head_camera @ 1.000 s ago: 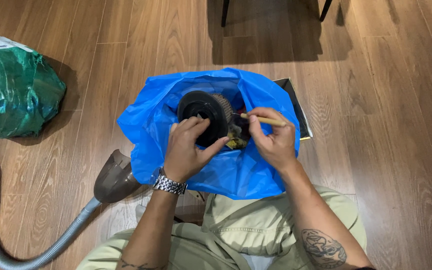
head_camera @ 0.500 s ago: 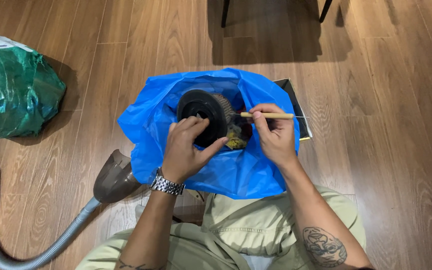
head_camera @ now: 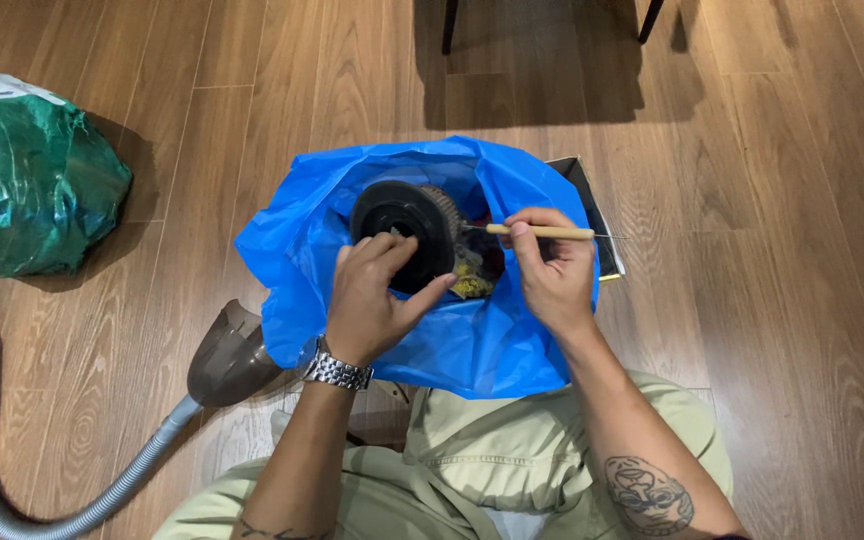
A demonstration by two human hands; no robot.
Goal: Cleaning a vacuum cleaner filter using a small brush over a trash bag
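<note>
At the far left we see a crumpled green bag (head_camera: 27, 180) on the wooden floor (head_camera: 792, 300), and below it a grey vacuum hose (head_camera: 72, 500) that curves up to a translucent brown dust cup (head_camera: 230, 355) lying just beside the blue plastic bag (head_camera: 472, 345). The blue bag sits open on the floor in front of our knees. Over its mouth our left hand (head_camera: 377, 300) grips a round black filter (head_camera: 407, 232), fingers curled over its flat end cap and thumb stretched out under its lower edge; a metal watch (head_camera: 337, 370) sits on that wrist. The pleated side of the filter faces right, above a clump of dust and debris (head_camera: 472, 280) inside the bag. Our right hand (head_camera: 552, 275) pinches a thin wooden stick (head_camera: 542, 231) between thumb and fingertips, held level, its tip touching the pleats. Behind that hand, a dark flat box (head_camera: 592, 205) pokes out from under the blue bag.
</note>
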